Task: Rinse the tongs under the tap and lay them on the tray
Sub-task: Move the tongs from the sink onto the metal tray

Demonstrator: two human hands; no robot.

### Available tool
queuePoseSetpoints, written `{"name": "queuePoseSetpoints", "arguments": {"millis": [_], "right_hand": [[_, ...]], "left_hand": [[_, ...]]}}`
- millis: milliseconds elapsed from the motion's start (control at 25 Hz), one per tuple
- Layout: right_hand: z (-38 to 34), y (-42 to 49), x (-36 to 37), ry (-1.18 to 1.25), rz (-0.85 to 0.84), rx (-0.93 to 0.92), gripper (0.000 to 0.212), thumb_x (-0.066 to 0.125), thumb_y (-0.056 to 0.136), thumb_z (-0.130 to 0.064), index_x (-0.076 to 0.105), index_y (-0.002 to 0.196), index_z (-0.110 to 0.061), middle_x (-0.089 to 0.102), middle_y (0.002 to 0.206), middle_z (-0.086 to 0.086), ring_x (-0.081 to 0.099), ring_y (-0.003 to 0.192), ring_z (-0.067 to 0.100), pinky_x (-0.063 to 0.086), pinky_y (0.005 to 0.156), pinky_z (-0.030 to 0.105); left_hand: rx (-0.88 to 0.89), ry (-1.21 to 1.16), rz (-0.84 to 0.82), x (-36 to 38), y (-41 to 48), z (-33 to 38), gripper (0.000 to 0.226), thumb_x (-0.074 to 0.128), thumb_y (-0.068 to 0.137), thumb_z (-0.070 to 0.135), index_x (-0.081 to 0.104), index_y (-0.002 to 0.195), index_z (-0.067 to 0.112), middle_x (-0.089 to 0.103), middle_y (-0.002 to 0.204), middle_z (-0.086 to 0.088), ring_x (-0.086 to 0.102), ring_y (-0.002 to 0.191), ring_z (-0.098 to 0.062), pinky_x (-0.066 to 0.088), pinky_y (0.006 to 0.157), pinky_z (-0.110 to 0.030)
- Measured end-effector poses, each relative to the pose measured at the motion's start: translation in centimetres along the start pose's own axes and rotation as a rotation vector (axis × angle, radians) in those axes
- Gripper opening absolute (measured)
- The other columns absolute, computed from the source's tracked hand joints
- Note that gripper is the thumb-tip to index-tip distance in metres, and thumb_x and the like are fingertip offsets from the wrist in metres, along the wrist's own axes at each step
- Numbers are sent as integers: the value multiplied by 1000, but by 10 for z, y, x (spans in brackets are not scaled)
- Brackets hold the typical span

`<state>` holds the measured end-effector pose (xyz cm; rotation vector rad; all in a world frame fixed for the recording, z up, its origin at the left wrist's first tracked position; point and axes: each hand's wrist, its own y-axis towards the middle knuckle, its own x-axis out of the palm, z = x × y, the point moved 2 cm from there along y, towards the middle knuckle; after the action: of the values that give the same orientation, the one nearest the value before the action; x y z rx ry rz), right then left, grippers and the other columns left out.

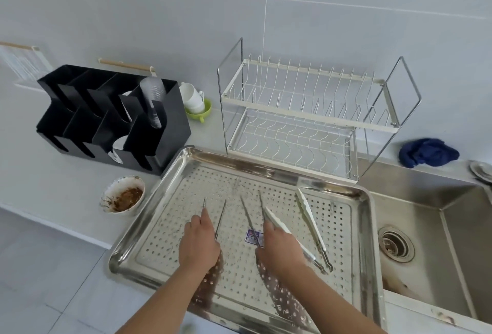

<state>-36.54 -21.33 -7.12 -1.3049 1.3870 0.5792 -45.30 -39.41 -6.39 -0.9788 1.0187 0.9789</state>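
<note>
Left hand point(198, 245) pinches thin steel tongs point(220, 217), right hand point(278, 249) grips white-tipped tongs point(310, 216); both lie on tray point(127, 251), tips pointing away.

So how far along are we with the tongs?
Done: three tongs lie on the tray: left steel pair, middle steel pair, white pair. In hand: the left hand holds the left steel pair, the right hand the white pair. Left: letting go. Rinsing can't be confirmed; no tap shows.

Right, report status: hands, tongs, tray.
Left hand grips thin steel tongs over tray. Right hand grips second steel pair. White-tipped tongs lie on tray. No obstruction seen.
</note>
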Motion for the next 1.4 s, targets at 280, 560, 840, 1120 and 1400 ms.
{"name": "queuePoseSetpoints", "arguments": {"millis": [280,560,840,1120,1400], "right_hand": [[-25,10,5,95,68,303,86,59,90,-61,19,151,-16,63,84,-4,61,69,17,51,53,31],[-65,-8,29,217,64,514,50,61,84,-60,37,108,-24,60,75,-6,64,70,19,57,58,32],[-85,-14,35,250,120,620,63,67,82,-66,39,119,-25,65,77,-8,65,69,14,58,57,31],[-85,-12,32,213,116,596,64,67,81,-68,38,120,-26,62,73,-7,64,67,16,52,51,28],[-82,-9,33,198,106,565,65,66,80,-68,36,121,-27,61,75,-7,67,73,20,55,56,32]], "left_hand": [[42,-5,-129,-13,36,-33,87,64,86,56,33,152,9,50,139,-10,56,117,-22,52,80,-29],[209,-64,-217,-11,57,-44,75,66,87,54,44,143,10,53,135,-10,65,105,-22,51,71,-25],[307,-117,-240,-14,60,-43,82,69,86,57,41,146,8,56,132,-10,64,108,-23,54,83,-29],[309,-154,-219,-15,57,-45,83,69,86,58,41,146,8,60,126,-8,65,101,-20,55,80,-26],[261,-197,-217,-10,54,-45,82,70,84,59,45,143,9,64,123,-7,65,104,-21,57,85,-31]]}}
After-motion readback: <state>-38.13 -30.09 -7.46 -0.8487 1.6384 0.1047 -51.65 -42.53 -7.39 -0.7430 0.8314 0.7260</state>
